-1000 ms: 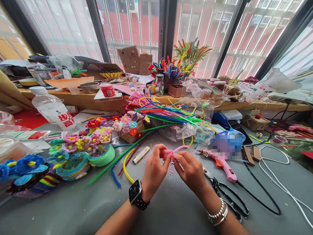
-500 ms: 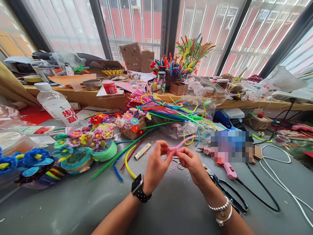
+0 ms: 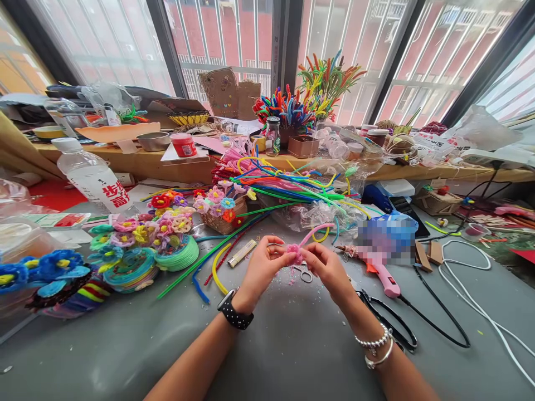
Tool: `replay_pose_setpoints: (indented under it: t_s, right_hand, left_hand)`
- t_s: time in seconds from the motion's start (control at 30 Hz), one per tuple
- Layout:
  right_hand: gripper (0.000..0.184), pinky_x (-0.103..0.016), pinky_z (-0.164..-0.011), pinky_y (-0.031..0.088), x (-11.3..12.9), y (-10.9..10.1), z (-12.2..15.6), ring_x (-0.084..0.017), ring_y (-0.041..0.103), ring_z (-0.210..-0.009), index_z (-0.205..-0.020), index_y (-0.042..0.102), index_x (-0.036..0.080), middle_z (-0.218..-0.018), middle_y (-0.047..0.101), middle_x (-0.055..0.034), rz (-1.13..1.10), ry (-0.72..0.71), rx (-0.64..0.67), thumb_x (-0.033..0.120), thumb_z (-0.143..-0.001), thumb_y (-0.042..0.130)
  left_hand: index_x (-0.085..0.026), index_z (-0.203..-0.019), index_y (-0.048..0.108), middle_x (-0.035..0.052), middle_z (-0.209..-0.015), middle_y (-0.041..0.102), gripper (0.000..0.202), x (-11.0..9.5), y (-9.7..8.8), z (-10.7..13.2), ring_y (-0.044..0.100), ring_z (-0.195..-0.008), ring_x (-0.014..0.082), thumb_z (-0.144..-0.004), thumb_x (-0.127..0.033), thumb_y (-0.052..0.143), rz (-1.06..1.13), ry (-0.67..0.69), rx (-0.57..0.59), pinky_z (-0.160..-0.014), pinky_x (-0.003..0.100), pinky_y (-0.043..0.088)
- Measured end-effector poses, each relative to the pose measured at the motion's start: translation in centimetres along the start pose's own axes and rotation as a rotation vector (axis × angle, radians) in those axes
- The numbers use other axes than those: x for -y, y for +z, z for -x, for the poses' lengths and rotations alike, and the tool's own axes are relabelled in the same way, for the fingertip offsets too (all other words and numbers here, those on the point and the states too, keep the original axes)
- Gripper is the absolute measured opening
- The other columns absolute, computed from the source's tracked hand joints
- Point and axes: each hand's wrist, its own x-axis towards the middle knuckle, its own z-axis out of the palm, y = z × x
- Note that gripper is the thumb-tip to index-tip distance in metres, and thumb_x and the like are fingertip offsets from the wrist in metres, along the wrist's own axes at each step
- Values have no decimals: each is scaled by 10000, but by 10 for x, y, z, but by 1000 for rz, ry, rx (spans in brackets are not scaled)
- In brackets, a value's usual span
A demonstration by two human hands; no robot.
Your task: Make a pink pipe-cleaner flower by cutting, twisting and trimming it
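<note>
Above the grey table, at frame centre, left hand and right hand together pinch one pink fuzzy stem, probably light and soft, best held by its looped part.

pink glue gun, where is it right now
In the head view, the pink glue gun lies on the grey table, right of the right hand and just beyond the black-handled tool.
</note>
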Motion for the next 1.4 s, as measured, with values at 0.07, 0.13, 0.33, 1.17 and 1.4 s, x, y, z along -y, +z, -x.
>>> replay_pose_setpoints:
  t_s: [0.07, 0.13, 0.33, 1.17, 1.4]
  right_hand:
    - [232, -208, -450, 278, 0, 1, 0, -83, 380, -504, -688, 555, 162, -569, 462, 34, -3, 14, 1, 391, -720, 568]
    - [243, -208, -440, 267, -2, 2, 0, -78, 364, -485, -691, 560, 157, -544, 442, 40, -24, 28, 2, 398, -723, 565]
    - [266, -211, -432, 267, -5, 4, 1, -76, 348, -459, -661, 538, 163, -523, 427, 50, -51, 28, -31, 420, -729, 552]
    - [238, -212, -449, 234, -3, 10, 5, -72, 304, -481, -645, 522, 168, -538, 399, 56, -117, -13, -103, 385, -725, 578]
    - [303, -202, -434, 180, -3, 8, 3, -50, 231, -463, -636, 557, 141, -526, 357, 63, -458, 252, 66, 433, -652, 635]
  left_hand:
    - [-161, -853, 413, 3, -687, 622, 382, -1, 0, 0, 623, -667, 145, -611, -268, 689, 37, -41, 23, -597, 239, 455]
    - [-164, -842, 411, 2, -684, 628, 374, -2, -1, 1, 622, -662, 136, -612, -260, 690, 67, -92, 26, -606, 235, 456]
    - [-168, -856, 431, -1, -684, 623, 383, -3, -1, 1, 619, -654, 128, -604, -281, 696, 76, -138, 33, -629, 246, 464]
    - [-104, -660, 586, 7, -623, 611, 191, -7, 0, 4, 568, -593, 92, -643, -276, 666, 67, -74, 143, -591, 205, 461]
    - [-103, -676, 589, 16, -650, 609, 203, -3, -1, 3, 573, -618, 102, -637, -285, 672, 103, -98, 167, -622, 222, 469]
